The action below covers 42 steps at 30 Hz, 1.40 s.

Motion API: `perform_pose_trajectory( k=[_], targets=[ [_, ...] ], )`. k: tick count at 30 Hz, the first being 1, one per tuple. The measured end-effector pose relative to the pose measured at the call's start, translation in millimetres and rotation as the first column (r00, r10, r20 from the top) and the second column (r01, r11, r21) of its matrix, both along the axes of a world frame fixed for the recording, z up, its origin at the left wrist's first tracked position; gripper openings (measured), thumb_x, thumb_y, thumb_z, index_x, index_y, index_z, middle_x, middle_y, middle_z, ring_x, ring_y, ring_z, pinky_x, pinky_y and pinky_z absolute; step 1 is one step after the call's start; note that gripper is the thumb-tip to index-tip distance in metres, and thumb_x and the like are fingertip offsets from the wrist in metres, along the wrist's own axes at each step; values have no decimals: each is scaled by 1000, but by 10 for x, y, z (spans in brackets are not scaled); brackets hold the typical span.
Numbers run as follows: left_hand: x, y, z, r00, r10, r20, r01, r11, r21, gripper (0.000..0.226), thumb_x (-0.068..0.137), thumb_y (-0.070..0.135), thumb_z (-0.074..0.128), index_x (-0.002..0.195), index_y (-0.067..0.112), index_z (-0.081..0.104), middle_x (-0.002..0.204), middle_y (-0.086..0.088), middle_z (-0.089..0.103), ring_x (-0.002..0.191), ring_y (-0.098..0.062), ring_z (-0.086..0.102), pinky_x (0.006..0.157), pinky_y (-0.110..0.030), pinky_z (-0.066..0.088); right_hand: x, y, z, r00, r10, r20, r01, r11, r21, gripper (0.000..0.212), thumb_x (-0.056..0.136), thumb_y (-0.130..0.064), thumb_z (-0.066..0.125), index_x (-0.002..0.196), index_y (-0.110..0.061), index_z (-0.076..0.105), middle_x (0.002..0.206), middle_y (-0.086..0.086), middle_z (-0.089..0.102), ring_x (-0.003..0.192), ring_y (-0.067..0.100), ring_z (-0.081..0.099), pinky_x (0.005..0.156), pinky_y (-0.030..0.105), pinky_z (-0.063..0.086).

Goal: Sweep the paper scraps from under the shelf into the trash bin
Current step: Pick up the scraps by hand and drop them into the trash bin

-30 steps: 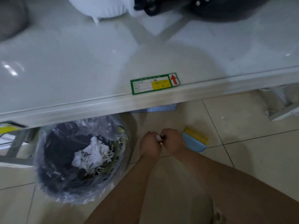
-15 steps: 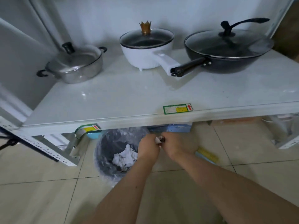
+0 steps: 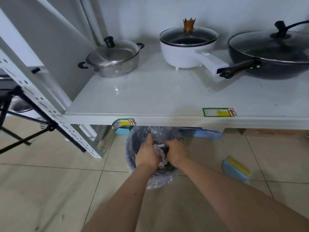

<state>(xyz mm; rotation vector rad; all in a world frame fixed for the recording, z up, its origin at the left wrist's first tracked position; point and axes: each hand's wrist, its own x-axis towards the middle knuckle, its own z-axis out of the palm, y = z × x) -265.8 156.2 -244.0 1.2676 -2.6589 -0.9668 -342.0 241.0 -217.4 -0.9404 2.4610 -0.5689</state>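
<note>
Bin (image 3: 133,141): stands on the floor, its far rim tucked under the shelf (image 3: 167,97) edge, so scraps gathered from below have a short way to go; a clear liner wraps it.
Left hand (image 3: 148,154): over the bin's mouth, palm turned toward the other hand, fingers curled loosely inward.
Right hand (image 3: 177,152): just right of the left, also over the bin, fingers bent down.
Scraps (image 3: 161,152): white pieces showing between the two hands and inside the bin; whether the hands are pinching them or letting them fall cannot be told.
Why cupped: the pair likely forms a scoop so small paper does not spill past the rim.
Brush (image 3: 235,169): lies untouched on the floor, well right of the bin.
Progress: judged near the end, with paper already in the bin.
</note>
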Motion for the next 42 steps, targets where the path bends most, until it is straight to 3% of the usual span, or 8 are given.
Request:
perform_pose_trajectory(
  k=[6, 11, 17, 20, 23, 28, 39, 42],
  targets=[
    [-16, 20, -22, 999, -10, 47, 11, 1000, -19, 92, 82, 25, 63, 150, 27, 0, 148, 0, 42, 136, -24, 40, 118, -47, 22, -43, 29, 9, 1000, -8, -3, 8, 1000, 11, 33, 88, -6, 48, 114, -18, 66, 118, 8, 67, 107, 28, 63, 88, 36, 54],
    [-101, 54, 70, 996, -67, 66, 75, 988, -136, 71, 84, 26, 63, 146, 19, 28, 158, 0, 20, 146, -22, 17, 120, -47, 16, -98, 74, 20, 1000, -18, -16, 18, 1000, 5, 48, 90, -4, 41, 131, -26, 55, 133, 4, 57, 119, 26, 57, 92, 35, 49],
    [-253, 206, 255, 971, -140, 196, 190, 947, -261, 34, 92, 38, 47, 105, 19, 72, 157, 1, 23, 147, -21, 8, 119, -47, 2, -203, 212, 21, 996, -62, -66, 64, 998, 27, 37, 93, -12, 43, 123, -24, 61, 132, 3, 56, 118, 27, 55, 90, 34, 48],
    [-357, 300, 233, 958, -179, 223, 232, 942, -243, 54, 91, 29, 44, 144, 20, 35, 161, -2, -5, 147, -27, -13, 118, -55, -5, -300, 321, 24, 991, -65, -118, 72, 996, 59, 31, 96, -28, 42, 109, -18, 68, 126, 5, 58, 117, 28, 49, 91, 36, 44],
    [-434, 437, 202, 945, -225, 238, 264, 954, -144, 86, 90, 34, 48, 148, 25, -15, 158, -2, -21, 145, -28, -22, 115, -59, -10, -398, 437, 16, 982, -91, -162, 107, 990, 91, 39, 97, -35, 37, 114, -16, 67, 133, 4, 55, 123, 28, 43, 100, 39, 38],
    [-620, 667, 108, 937, -276, 214, 302, 949, -96, 82, 88, 28, 47, 150, 25, -7, 160, 3, 8, 148, -19, -3, 116, -57, -5, -538, 671, -76, 987, -148, -57, 154, 980, 123, 56, 91, -15, 43, 146, -23, 32, 157, 3, 23, 138, 31, 29, 112, 43, 30],
    [-835, 1321, -414, 925, -365, 105, 374, 828, -417, 60, 82, 22, 41, 142, 18, 36, 152, -5, 35, 146, -26, 17, 117, -49, -13, -756, 1363, -703, 952, -299, 65, 278, 935, 219, 54, 93, -17, 40, 146, -24, 34, 150, 4, 36, 133, 29, 37, 109, 37, 34],
    [-688, 1405, -672, 896, -421, -144, 313, 827, -468, 48, 70, 19, 41, 113, 14, 62, 118, -7, 66, 121, -25, 49, 110, -46, 23, -773, 1471, -885, 936, -343, 83, 314, 917, 246, 52, 94, -16, 38, 146, -24, 35, 149, 3, 38, 132, 28, 39, 109, 38, 35]
  ],
)
